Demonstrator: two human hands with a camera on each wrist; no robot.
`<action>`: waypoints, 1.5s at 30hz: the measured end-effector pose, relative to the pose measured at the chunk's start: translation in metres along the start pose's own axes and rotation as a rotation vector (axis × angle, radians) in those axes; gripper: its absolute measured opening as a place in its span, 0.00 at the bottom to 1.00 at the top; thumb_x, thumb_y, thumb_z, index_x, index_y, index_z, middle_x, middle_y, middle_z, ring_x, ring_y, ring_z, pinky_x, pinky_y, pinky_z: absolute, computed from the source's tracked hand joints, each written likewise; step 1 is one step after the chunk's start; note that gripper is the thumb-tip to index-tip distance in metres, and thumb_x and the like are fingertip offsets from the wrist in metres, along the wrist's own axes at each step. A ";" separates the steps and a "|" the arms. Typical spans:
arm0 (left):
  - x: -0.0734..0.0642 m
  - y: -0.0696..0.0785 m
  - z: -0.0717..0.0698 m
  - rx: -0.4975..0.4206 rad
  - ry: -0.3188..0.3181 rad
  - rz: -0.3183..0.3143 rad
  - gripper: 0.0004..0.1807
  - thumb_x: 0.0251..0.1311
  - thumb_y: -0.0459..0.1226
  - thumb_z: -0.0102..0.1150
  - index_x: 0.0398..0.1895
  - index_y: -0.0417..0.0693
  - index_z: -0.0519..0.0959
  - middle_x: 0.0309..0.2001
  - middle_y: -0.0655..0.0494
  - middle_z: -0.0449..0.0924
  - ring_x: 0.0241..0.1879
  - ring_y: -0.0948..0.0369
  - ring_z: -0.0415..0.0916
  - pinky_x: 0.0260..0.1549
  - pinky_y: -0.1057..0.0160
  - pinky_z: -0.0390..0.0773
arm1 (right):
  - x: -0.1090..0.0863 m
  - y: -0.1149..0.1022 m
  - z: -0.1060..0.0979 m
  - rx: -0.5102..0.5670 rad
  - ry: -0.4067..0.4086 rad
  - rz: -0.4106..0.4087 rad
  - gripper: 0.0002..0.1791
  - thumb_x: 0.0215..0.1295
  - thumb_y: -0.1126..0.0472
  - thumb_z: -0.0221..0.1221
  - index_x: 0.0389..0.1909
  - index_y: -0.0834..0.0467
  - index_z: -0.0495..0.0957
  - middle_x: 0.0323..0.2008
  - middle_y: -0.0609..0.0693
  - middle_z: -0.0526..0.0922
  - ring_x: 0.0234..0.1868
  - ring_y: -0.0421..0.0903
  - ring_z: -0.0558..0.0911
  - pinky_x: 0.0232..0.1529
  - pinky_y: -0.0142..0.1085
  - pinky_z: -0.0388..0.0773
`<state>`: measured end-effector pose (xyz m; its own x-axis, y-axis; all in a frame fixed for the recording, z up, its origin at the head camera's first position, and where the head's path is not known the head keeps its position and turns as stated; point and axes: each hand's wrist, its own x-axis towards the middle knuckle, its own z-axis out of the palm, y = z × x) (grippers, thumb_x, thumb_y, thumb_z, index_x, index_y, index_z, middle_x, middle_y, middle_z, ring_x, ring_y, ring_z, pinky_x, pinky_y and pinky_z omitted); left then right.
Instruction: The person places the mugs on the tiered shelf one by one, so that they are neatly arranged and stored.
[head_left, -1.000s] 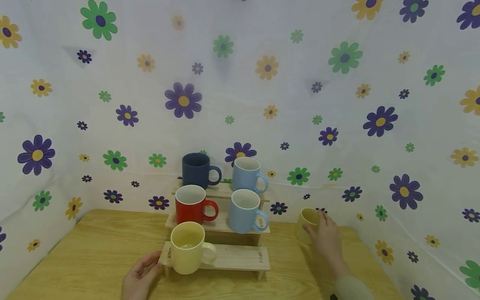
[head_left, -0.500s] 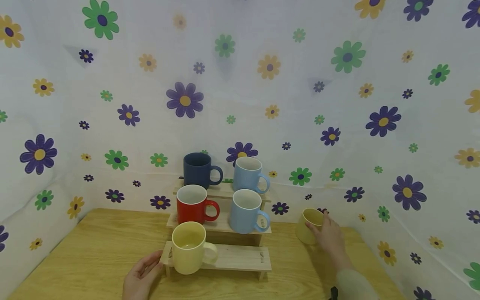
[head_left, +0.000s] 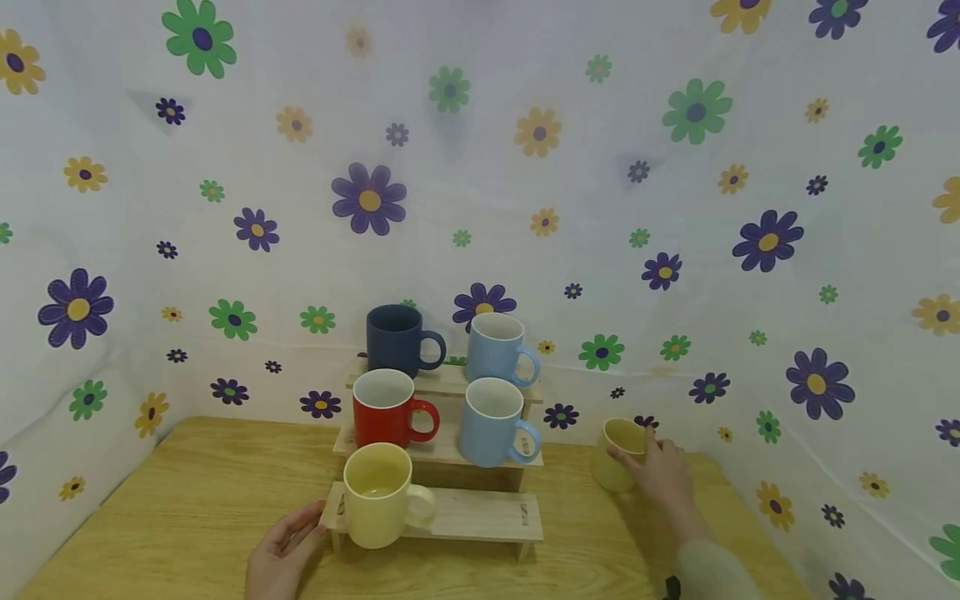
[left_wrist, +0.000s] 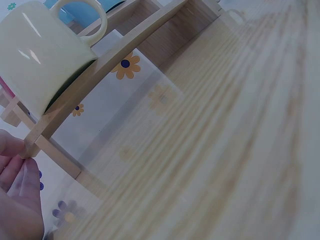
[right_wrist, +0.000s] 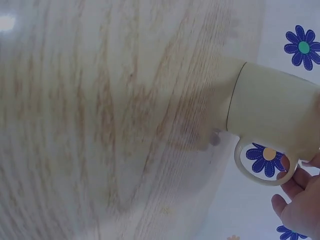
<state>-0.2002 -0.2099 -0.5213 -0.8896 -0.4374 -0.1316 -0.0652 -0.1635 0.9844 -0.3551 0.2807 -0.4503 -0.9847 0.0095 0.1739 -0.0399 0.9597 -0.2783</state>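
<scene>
My left hand (head_left: pixel 281 550) is at the left end of a three-tier wooden rack (head_left: pixel 480 512), pinching the end of its lowest shelf between thumb and fingers, as the left wrist view shows. A pale yellow mug (head_left: pixel 375 500) stands on that shelf, close to this hand. On the table to the right of the rack is a second yellow mug (head_left: pixel 609 468), upright. My right hand (head_left: pixel 663 475) holds it near the rim, thumb in front and fingers on the right side. In the right wrist view, its fingertips are beside the mug's handle (right_wrist: pixel 243 167).
A red mug (head_left: pixel 381 417) and a light blue mug (head_left: pixel 487 429) stand on the middle tier. The top tier carries a dark blue mug (head_left: pixel 392 342) and another light blue mug (head_left: pixel 491 350). White flowered cloth (head_left: pixel 285 275) surrounds the wooden table (head_left: pixel 195 492).
The head view has shifted slightly. My right hand has moved a little to the right at the second yellow mug's rim. My left hand keeps its place on the rack.
</scene>
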 end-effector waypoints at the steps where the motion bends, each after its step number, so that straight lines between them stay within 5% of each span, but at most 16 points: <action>1: 0.000 0.000 0.000 0.001 0.000 -0.001 0.34 0.50 0.39 0.73 0.61 0.38 0.72 0.46 0.68 0.80 0.42 0.78 0.75 0.44 0.73 0.78 | 0.000 0.000 0.000 0.001 0.001 -0.002 0.58 0.61 0.26 0.46 0.69 0.75 0.49 0.53 0.78 0.66 0.52 0.72 0.67 0.52 0.64 0.66; 7: 0.002 -0.001 0.001 0.007 -0.003 -0.003 0.35 0.49 0.41 0.73 0.61 0.40 0.72 0.41 0.75 0.80 0.43 0.79 0.75 0.44 0.73 0.78 | -0.004 0.005 0.003 0.047 0.015 -0.036 0.54 0.62 0.29 0.49 0.71 0.70 0.52 0.45 0.74 0.72 0.43 0.66 0.74 0.42 0.57 0.73; 10: 0.002 -0.001 0.001 0.006 0.003 0.002 0.35 0.48 0.41 0.74 0.61 0.40 0.73 0.40 0.77 0.79 0.43 0.79 0.75 0.44 0.73 0.78 | -0.007 0.005 0.005 0.135 0.013 -0.048 0.52 0.64 0.31 0.49 0.71 0.69 0.50 0.36 0.66 0.75 0.33 0.56 0.75 0.31 0.47 0.75; 14: 0.001 -0.001 0.001 0.009 0.004 0.007 0.36 0.48 0.41 0.74 0.61 0.39 0.72 0.40 0.78 0.79 0.43 0.79 0.75 0.45 0.74 0.77 | -0.012 0.001 0.007 0.290 0.000 -0.023 0.48 0.67 0.35 0.49 0.72 0.68 0.48 0.22 0.51 0.68 0.21 0.44 0.64 0.19 0.33 0.65; 17: 0.002 -0.002 0.001 -0.008 0.000 0.006 0.33 0.51 0.37 0.72 0.61 0.38 0.72 0.40 0.77 0.79 0.43 0.78 0.75 0.46 0.72 0.77 | -0.018 -0.005 0.007 0.367 0.013 0.002 0.46 0.68 0.38 0.51 0.73 0.67 0.47 0.19 0.50 0.65 0.21 0.43 0.63 0.19 0.31 0.64; 21: 0.001 -0.002 0.001 -0.024 -0.002 0.009 0.30 0.53 0.33 0.69 0.60 0.35 0.71 0.42 0.74 0.80 0.43 0.78 0.75 0.46 0.71 0.78 | -0.026 -0.013 0.007 0.447 0.016 0.029 0.47 0.68 0.39 0.52 0.73 0.66 0.46 0.38 0.69 0.77 0.36 0.57 0.77 0.34 0.41 0.79; 24: 0.000 -0.001 0.000 -0.020 -0.004 0.015 0.31 0.52 0.34 0.70 0.60 0.35 0.71 0.42 0.73 0.79 0.42 0.78 0.75 0.46 0.71 0.78 | -0.030 -0.017 0.008 0.509 -0.002 0.043 0.49 0.67 0.39 0.53 0.73 0.65 0.43 0.58 0.77 0.66 0.53 0.67 0.73 0.47 0.50 0.79; 27: -0.001 0.001 0.000 -0.028 -0.009 0.019 0.32 0.52 0.36 0.71 0.60 0.35 0.71 0.40 0.75 0.80 0.42 0.78 0.75 0.46 0.71 0.78 | -0.033 -0.017 0.010 0.550 -0.001 0.047 0.48 0.67 0.40 0.54 0.73 0.65 0.43 0.61 0.76 0.63 0.55 0.67 0.72 0.48 0.48 0.80; 29: -0.001 0.001 0.000 -0.031 -0.011 0.017 0.33 0.51 0.36 0.71 0.60 0.35 0.71 0.39 0.76 0.80 0.42 0.78 0.75 0.46 0.71 0.77 | -0.033 -0.016 0.012 0.586 0.015 0.034 0.46 0.68 0.45 0.55 0.73 0.66 0.44 0.56 0.76 0.69 0.48 0.64 0.77 0.42 0.44 0.82; 32: -0.001 0.001 0.000 -0.029 -0.012 0.013 0.33 0.51 0.36 0.72 0.60 0.35 0.71 0.40 0.76 0.80 0.42 0.78 0.76 0.46 0.71 0.78 | -0.035 -0.013 0.015 0.660 0.016 0.035 0.42 0.70 0.50 0.55 0.73 0.64 0.45 0.35 0.67 0.78 0.32 0.51 0.78 0.31 0.36 0.81; 35: -0.001 0.000 0.000 -0.011 -0.011 0.001 0.33 0.51 0.38 0.71 0.61 0.37 0.72 0.40 0.77 0.79 0.43 0.78 0.75 0.45 0.73 0.77 | -0.036 -0.012 0.017 0.745 -0.009 0.044 0.40 0.70 0.54 0.55 0.74 0.61 0.44 0.19 0.52 0.71 0.22 0.42 0.71 0.26 0.32 0.77; 45: -0.001 0.001 0.000 0.010 -0.020 -0.015 0.36 0.50 0.42 0.73 0.61 0.39 0.71 0.40 0.79 0.79 0.43 0.79 0.75 0.45 0.75 0.76 | -0.047 -0.014 0.018 0.878 -0.059 0.059 0.41 0.70 0.54 0.55 0.75 0.56 0.44 0.14 0.46 0.64 0.17 0.39 0.64 0.20 0.28 0.67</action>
<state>-0.1996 -0.2100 -0.5203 -0.8974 -0.4171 -0.1436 -0.0828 -0.1605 0.9836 -0.3109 0.2621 -0.4718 -0.9955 0.0144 0.0936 -0.0803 0.3957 -0.9149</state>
